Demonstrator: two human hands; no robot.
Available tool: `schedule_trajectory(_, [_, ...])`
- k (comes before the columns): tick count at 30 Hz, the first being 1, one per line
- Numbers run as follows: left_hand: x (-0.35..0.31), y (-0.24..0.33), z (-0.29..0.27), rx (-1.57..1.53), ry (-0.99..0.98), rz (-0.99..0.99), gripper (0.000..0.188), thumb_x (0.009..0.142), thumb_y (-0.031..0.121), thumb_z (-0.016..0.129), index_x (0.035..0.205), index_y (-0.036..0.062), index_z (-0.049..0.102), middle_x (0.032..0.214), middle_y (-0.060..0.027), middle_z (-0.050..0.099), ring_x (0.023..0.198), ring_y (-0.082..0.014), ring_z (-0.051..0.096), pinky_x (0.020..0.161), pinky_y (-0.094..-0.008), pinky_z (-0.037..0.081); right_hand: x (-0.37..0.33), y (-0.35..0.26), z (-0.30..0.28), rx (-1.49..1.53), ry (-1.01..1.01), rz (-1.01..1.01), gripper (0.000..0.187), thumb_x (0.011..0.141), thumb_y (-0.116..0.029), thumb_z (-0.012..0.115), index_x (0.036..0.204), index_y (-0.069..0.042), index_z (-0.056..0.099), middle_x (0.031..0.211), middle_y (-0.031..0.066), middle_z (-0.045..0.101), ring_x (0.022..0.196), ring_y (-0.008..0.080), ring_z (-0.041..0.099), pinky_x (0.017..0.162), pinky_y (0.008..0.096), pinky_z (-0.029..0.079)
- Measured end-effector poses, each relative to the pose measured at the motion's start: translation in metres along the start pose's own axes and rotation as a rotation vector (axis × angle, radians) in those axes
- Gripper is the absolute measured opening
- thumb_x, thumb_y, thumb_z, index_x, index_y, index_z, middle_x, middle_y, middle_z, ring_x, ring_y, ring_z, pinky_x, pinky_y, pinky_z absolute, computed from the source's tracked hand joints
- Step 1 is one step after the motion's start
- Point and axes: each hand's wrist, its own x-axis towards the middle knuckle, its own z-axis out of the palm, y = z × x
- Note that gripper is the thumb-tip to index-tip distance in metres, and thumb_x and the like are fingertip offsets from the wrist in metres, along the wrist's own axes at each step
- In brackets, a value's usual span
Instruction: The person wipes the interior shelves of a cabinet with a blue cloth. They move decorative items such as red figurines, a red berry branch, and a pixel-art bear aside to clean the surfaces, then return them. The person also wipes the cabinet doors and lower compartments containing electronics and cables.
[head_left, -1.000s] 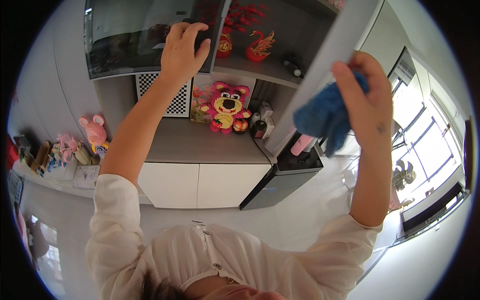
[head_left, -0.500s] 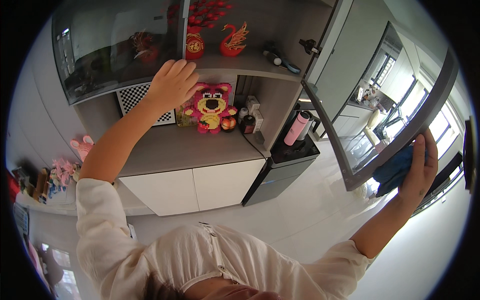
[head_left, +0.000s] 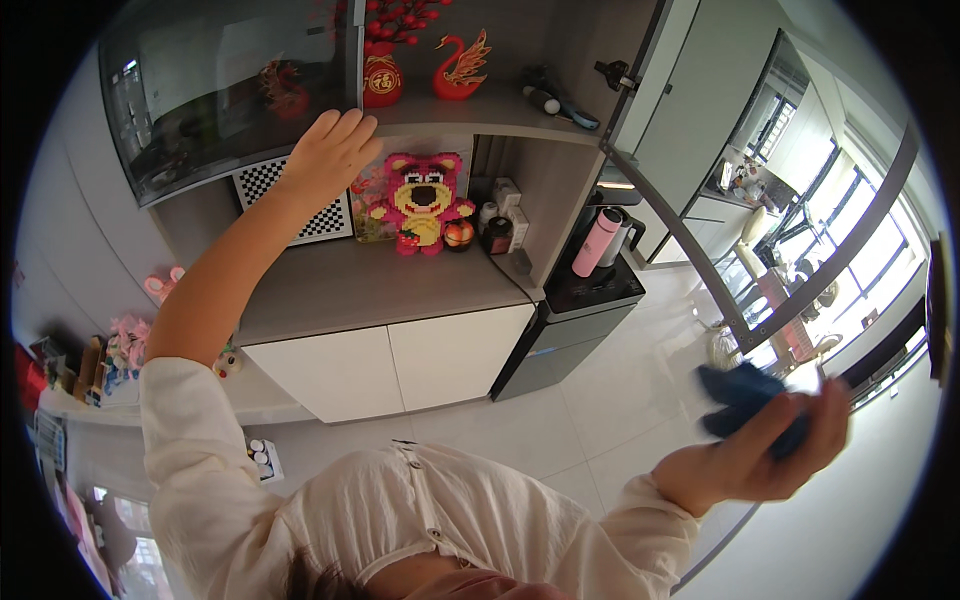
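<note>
Blue cloth (head_left: 745,388) near an open framed door (head_left: 822,283): a knock is the risk
The right hand (head_left: 770,445) clutches the cloth just below the door's corner; a careless lift could bump the frame and swing it; the left hand (head_left: 335,155) lies at the dark glass door (head_left: 230,90), whether gripping I cannot tell; its fingers could get pinched if that door shifted.
</note>
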Motion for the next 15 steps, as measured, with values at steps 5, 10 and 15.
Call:
schedule_trajectory(5, [0.006, 0.001, -0.005, 0.036, -0.032, 0.041, 0.024, 0.076, 0.015, 0.06, 0.1, 0.0115, 0.055, 0.118, -0.0035, 0.054, 0.113, -0.0213, 0.045, 0.092, -0.0319, 0.035, -0.054, -0.006, -0.001, 0.46, -0.458, 0.082, 0.019, 0.078, -0.008, 0.071, 0.096, -0.003, 0.066, 0.101, 0.0167, 0.059, 0.085, 0.0266, 0.058, 0.071, 0.0346, 0.049])
schedule_trajectory(10, [0.0, 0.005, -0.026, 0.045, -0.061, 0.035, 0.023, 0.076, 0.014, 0.06, 0.098, 0.0125, 0.055, 0.115, -0.0014, 0.054, 0.11, -0.0192, 0.046, 0.091, -0.0321, 0.035, -0.119, -0.013, 0.046, 0.73, -0.634, 0.287, 0.015, 0.074, 0.005, 0.068, 0.088, -0.001, 0.066, 0.092, 0.0137, 0.061, 0.079, 0.0251, 0.06, 0.068, 0.0313, 0.049])
schedule_trajectory(15, [-0.015, 0.011, -0.076, 0.001, 0.12, 0.026, 0.021, 0.075, 0.017, 0.062, 0.093, 0.013, 0.053, 0.11, -0.0008, 0.056, 0.097, -0.0174, 0.049, 0.087, -0.0311, 0.037, -0.172, -0.016, 0.049, 0.834, -0.781, 0.51, 0.011, 0.077, 0.004, 0.067, 0.087, -0.001, 0.066, 0.087, 0.0102, 0.062, 0.075, 0.0215, 0.062, 0.066, 0.0298, 0.049])
